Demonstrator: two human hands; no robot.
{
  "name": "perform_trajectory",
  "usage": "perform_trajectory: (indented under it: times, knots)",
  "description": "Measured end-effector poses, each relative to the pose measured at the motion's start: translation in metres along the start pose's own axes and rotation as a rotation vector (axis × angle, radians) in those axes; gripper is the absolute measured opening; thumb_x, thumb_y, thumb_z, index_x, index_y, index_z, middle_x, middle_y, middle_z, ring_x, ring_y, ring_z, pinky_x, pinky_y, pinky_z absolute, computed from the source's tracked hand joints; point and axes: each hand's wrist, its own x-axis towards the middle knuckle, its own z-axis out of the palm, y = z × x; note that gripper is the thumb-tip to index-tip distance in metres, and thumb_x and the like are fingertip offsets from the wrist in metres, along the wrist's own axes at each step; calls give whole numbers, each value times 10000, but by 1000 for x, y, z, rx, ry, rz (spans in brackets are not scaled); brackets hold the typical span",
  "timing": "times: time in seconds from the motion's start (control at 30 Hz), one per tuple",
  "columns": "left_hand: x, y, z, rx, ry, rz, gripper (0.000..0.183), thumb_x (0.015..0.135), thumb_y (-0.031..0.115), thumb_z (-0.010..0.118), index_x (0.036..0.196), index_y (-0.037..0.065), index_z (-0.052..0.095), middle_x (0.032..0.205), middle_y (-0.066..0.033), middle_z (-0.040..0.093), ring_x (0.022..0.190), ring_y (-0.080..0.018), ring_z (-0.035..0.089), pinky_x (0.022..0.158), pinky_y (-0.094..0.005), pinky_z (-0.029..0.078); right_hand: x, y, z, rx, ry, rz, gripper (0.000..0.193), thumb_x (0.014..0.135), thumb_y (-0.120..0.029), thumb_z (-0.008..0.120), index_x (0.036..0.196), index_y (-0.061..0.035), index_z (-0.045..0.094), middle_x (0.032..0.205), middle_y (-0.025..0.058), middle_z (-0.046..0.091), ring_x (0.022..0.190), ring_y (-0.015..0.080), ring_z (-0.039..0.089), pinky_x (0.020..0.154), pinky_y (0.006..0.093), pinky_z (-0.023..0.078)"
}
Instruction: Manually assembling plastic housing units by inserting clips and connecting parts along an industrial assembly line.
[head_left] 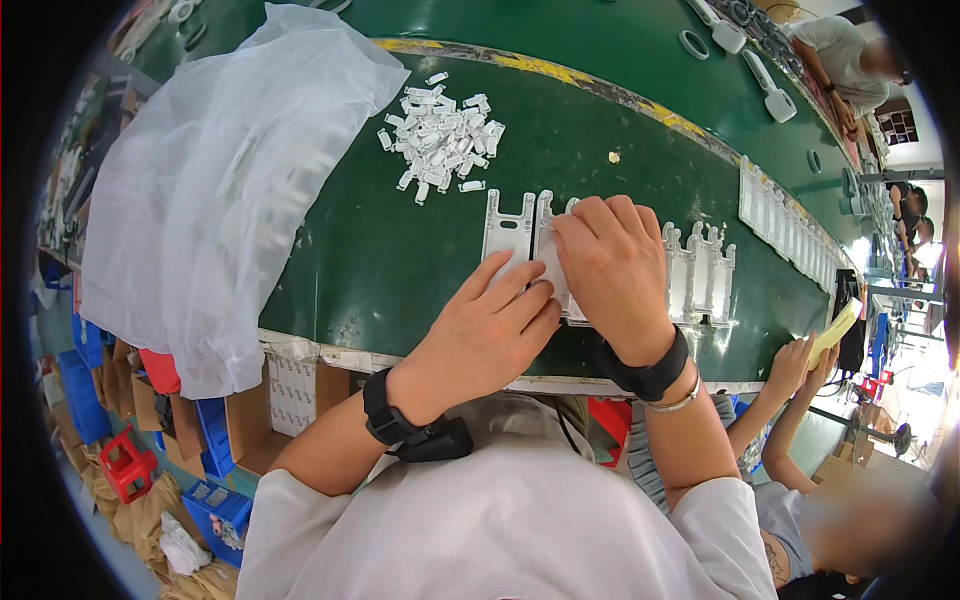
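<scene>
White slotted plastic panels lie in a row on the green worktable near its front edge. My left hand (500,325) rests with fingers apart on the lower part of the leftmost panel (508,228) and the one beside it. Over the neighbouring panel (545,240), my right hand (612,265) is closed, fingers bent down at its upper end. Whatever is between those fingertips is hidden. More upright panels (700,275) stick out to the right of my right hand. A loose pile of small white plastic clips (445,138) sits farther back on the table.
A translucent plastic bag (215,210) drapes over the left side. A long row of white panels (790,235) lies at right. Beyond the yellow-black strip (545,68) are white handled parts (768,88) and rings. At lower right, a co-worker's hands hold a yellow sheet (838,328).
</scene>
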Motion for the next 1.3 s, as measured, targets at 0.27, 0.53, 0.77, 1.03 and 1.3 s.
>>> perform_trajectory:
  times: [0.27, 0.53, 0.77, 1.03, 1.3]
  knots:
    - [-1, 0, 1, 7, 9, 6, 187, 725, 117, 701, 886, 50, 633, 974, -61, 612, 1045, -241, 573, 965, -454, 429, -3, 4, 5, 124, 40, 1, 94, 672, -63, 596, 759, -94, 613, 803, 13, 537, 816, 197, 515, 753, 336, 405]
    - [-1, 0, 1, 0, -2, 0, 186, 731, 119, 695, 893, 48, 635, 976, -62, 607, 1047, -244, 569, 961, -456, 431, 1, 2, 4, 73, -8, -33, 60, 664, -64, 599, 704, -97, 568, 776, 21, 510, 801, 193, 507, 746, 329, 403]
    - [0, -1, 2, -12, 2, 4, 184, 738, 125, 691, 897, 46, 641, 976, -64, 606, 1057, -251, 564, 964, -466, 425, 2, 1, 1, -37, -52, -79, 50, 658, -73, 602, 677, -91, 559, 767, 29, 499, 801, 193, 509, 724, 324, 407]
    - [-4, 0, 1, 7, -33, -3, 186, 742, 129, 689, 906, 52, 648, 987, -62, 612, 1065, -250, 562, 985, -467, 404, -3, -7, -4, -5, -156, -136, 50, 674, -74, 596, 717, -64, 572, 809, 51, 512, 819, 201, 514, 733, 322, 416]
    - [12, -49, -56, 144, 183, -191, 210, 732, 55, 696, 938, 54, 652, 842, -66, 620, 817, -261, 570, 730, -400, 462, -14, 8, -16, 324, 14, 37, 141, 741, -16, 596, 876, -21, 636, 876, 75, 561, 849, 251, 544, 768, 368, 438]
